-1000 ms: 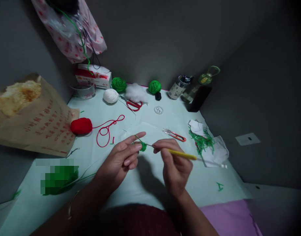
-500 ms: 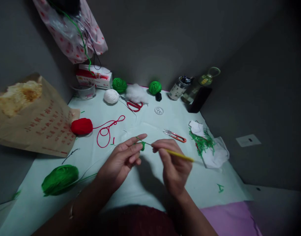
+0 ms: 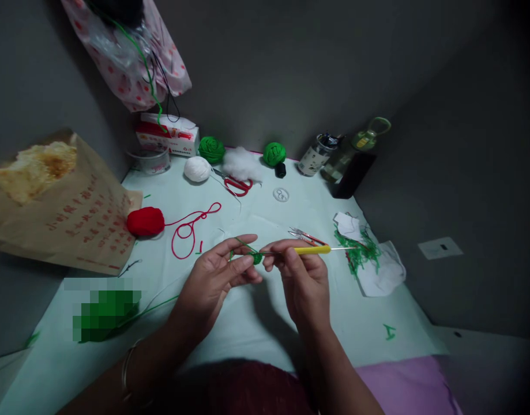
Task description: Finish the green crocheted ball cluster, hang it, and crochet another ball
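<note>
Between thumb and fingers, my left hand (image 3: 217, 274) pinches a small green crochet piece (image 3: 257, 258), with green yarn (image 3: 244, 244) running over its raised index finger. My right hand (image 3: 305, 276) grips a crochet hook (image 3: 312, 250) by its yellow handle, holding it nearly level. The hook's metal tip reaches the crochet piece; the exact stitch is too small to make out. From the left, a strand leads to my left hand out of a green yarn ball (image 3: 113, 311), which is pixelated.
Thread snips (image 3: 307, 236) lie behind my right hand, and red-handled scissors (image 3: 239, 185) farther back. A red yarn ball (image 3: 146, 222) rests beside a paper bag (image 3: 96, 225) with flatbread. Green yarn scraps (image 3: 360, 251) are at right; a bottle (image 3: 355, 153) stands at the back right.
My right hand has turned the crochet hook from slanting to nearly level and moved its tip to the green piece. My left hand has shifted only slightly.
</note>
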The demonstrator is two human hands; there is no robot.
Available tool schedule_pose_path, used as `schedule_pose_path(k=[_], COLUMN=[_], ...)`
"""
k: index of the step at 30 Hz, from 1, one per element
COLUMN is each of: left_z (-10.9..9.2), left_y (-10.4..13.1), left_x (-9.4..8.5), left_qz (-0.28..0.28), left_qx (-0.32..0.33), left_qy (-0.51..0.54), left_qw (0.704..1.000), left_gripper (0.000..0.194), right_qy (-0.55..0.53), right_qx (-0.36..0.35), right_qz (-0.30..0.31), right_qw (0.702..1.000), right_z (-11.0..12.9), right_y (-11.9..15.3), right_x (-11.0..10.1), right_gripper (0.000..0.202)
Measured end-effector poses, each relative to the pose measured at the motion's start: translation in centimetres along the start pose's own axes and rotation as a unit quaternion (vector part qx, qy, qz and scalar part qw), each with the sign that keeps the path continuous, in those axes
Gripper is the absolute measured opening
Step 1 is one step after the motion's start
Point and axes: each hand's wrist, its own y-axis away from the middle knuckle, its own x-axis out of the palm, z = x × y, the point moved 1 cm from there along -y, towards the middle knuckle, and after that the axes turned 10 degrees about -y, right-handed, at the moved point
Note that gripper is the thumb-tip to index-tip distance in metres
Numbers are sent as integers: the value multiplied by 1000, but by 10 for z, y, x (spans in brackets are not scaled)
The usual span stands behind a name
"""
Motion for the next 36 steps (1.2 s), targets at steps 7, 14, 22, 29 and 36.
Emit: schedule_pose_path(k=[7,14,22,29,36], left_z=[0,1,3,4,-3], left_y=[4,4,13,10,4], left_x=[-2,-3,-1,2,-2], left_qz=[12,-18,-120,-25,33], left_qx=[-5,51,149,53,-22], left_qy=[-10,-82,-237,-79,30], left_qw=[1000,995,952,995,999], left_gripper=[30,32,32,48,36], right_qy=[20,198,344,500,158], right_qx=[-19,-120,-262,-337,-148], right_qz=[15,46,144,152,17], right_qw=[1000,972,890,783,976], right_z=[5,14,15,8,7], right_y=[1,12,14,19,8], right_x=[0,5,10,9,10], right_gripper=[21,24,34,38,25])
